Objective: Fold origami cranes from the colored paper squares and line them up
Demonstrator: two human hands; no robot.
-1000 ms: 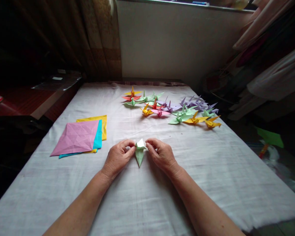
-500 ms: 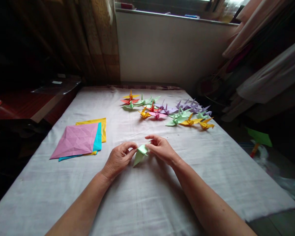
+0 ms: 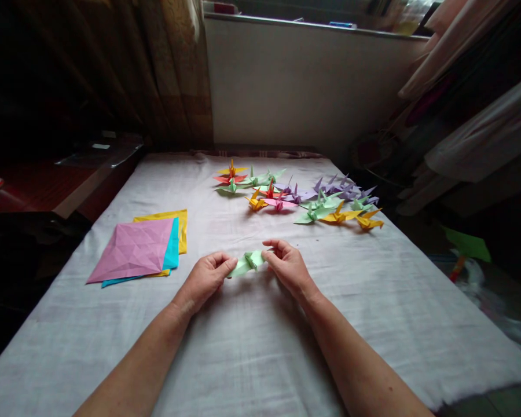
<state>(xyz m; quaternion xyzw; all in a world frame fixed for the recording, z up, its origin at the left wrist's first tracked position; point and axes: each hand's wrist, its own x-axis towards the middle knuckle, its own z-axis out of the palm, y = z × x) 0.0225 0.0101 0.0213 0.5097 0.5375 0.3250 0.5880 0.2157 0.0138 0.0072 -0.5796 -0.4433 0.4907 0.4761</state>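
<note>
While the left hand and right hand grip its wings, a green paper crane stretches between, roughly paralleling the desk's far edge.

Mint-green paper, whitish cloth

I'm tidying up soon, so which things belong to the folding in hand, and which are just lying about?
Belonging: green folded paper, pinched by left hand, right hand at its other end; probably paper cranes and paper sheets.

Apparently just lying about: clear plastic on the side table; blue object on the window ledge.
</note>
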